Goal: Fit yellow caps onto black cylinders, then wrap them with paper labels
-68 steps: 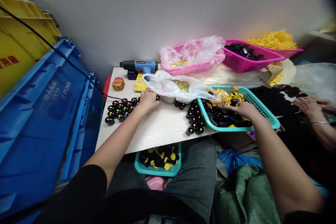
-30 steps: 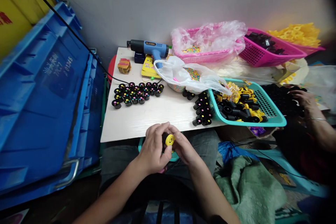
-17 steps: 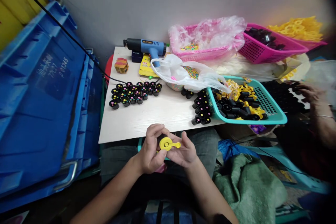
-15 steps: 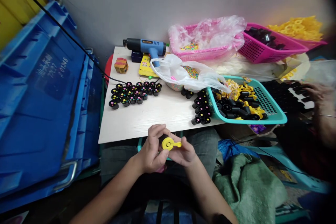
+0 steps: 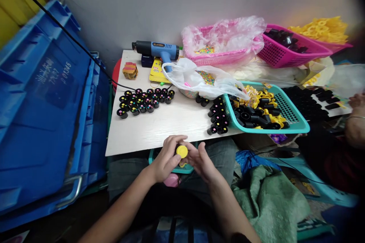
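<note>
Yellow cap (image 5: pixel 181 152): between our hands, just near of table edge;
L hand (image 5: pixel 167 159): curled shut round cap;
R hand (image 5: pixel 202 161): half open, just beside it;
Done: dotted black cups (image 5: pixel 137 104) in rows on table (image 5: pixel 159 129);
To go: loose ones in teal basket (image 5: pixel 270 131), right.

The left forearm (image 5: pixel 121 205) and right forearm (image 5: pixel 228 205) angle upward and inward, converging just below the front edge of the bench (image 5: pixel 159 133). The left hand (image 5: pixel 165 159) is curled, with fingers flexed inward. The right hand (image 5: pixel 202 161) is partly open, its fingers (image 5: pixel 202 151) raised, just beside the left hand.
</note>
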A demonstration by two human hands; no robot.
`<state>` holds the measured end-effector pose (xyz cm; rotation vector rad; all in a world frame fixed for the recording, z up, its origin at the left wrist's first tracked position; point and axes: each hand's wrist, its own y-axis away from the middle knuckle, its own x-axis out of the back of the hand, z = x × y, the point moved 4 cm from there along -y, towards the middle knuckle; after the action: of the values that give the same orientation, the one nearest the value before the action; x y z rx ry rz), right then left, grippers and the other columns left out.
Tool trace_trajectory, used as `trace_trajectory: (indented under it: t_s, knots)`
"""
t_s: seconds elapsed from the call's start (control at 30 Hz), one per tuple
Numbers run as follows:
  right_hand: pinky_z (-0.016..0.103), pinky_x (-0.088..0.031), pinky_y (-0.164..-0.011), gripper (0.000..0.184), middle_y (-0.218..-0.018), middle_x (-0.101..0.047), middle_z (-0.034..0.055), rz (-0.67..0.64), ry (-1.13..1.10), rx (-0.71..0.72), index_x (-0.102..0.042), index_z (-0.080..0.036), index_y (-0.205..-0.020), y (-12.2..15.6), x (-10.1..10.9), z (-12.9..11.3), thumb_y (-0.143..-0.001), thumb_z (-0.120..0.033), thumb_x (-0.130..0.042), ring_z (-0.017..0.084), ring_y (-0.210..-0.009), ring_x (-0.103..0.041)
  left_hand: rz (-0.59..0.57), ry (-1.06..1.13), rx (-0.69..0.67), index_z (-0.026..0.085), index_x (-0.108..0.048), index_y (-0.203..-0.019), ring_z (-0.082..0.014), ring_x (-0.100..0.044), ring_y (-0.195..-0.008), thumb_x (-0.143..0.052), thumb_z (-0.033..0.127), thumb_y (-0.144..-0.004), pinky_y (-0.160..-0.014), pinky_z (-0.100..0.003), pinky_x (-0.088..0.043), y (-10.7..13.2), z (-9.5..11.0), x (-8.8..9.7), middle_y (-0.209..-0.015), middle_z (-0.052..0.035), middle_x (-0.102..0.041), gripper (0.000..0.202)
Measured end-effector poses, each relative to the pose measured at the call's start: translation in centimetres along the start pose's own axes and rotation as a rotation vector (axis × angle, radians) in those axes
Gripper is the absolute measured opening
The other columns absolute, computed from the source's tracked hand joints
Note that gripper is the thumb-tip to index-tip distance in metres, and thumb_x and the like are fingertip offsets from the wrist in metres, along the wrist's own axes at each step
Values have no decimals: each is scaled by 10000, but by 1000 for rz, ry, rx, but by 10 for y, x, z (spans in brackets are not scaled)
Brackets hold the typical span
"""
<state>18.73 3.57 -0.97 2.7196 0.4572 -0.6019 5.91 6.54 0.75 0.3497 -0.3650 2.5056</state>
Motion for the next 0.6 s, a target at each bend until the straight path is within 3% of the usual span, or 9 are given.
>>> trace_trajectory:
  t_s: [0.1,0.17,0.23,0.27,0.33,0.4,0.47,0.6]
  knots:
    - [327,-459,-748,531,-923,-670,84,165,349,70,-675,-196,-1042,22,38,-35,-798,-654,-560,203,-819,-600,-84,-7,-26,198,-566,-1052,-241,-529,-956,-345,363,-907,-880,-378,-429,2,0,-3,-996,-84,-576,311]
    - [327,-468,-746,402,-837,-683,67,433,536,173,-688,-196,-960,34,80,-72,-800,-559,-621,199,-776,-611,-129,-74,39,197,-584,-905,-221,-547,-885,-350,283,-872,-825,-348,-451,8,-13,-9,-917,-70,-582,251]
    - [326,-471,-736,401,-807,-684,68,758,741,305,-686,-181,-930,41,128,-117,-849,-544,-534,205,-768,-619,-183,-216,184,200,-578,-809,-217,-559,-879,-359,219,-810,-816,-337,-457,15,-37,-17,-895,-65,-591,220]
    - [329,-472,-737,413,-824,-689,78,897,897,287,-686,-169,-942,40,152,-137,-865,-526,-495,218,-790,-626,-209,-295,267,201,-579,-793,-220,-567,-889,-365,198,-782,-821,-337,-459,18,-51,-20,-895,-66,-602,214]
    - [335,-461,-776,377,-879,-703,90,1142,1296,39,-695,-159,-931,31,199,-173,-870,-459,-476,238,-848,-637,-227,-397,401,196,-593,-837,-242,-592,-904,-358,193,-785,-824,-360,-464,22,-77,-22,-900,-81,-630,241]
    - [405,-427,-840,298,-926,-693,169,1211,1382,-74,-700,-103,-886,15,237,-197,-820,-352,-550,306,-933,-619,-217,-446,502,184,-598,-975,-286,-611,-957,-351,254,-843,-840,-406,-464,23,-97,-21,-966,-115,-657,289]
    - [440,-407,-847,238,-930,-675,219,1188,1421,-145,-692,-81,-811,-1,265,-207,-763,-301,-613,338,-967,-601,-212,-489,586,180,-556,-1139,-333,-576,-1104,-384,342,-874,-910,-448,-437,26,-109,-18,-1128,-149,-643,354]
    - [477,-390,-797,169,-858,-643,228,1033,1491,-141,-651,-89,-681,-17,289,-206,-727,-251,-632,346,-930,-593,-237,-529,674,157,-426,-1340,-337,-366,-1356,-437,332,-875,-1085,-464,-292,42,-112,-9,-1418,-172,-466,497]
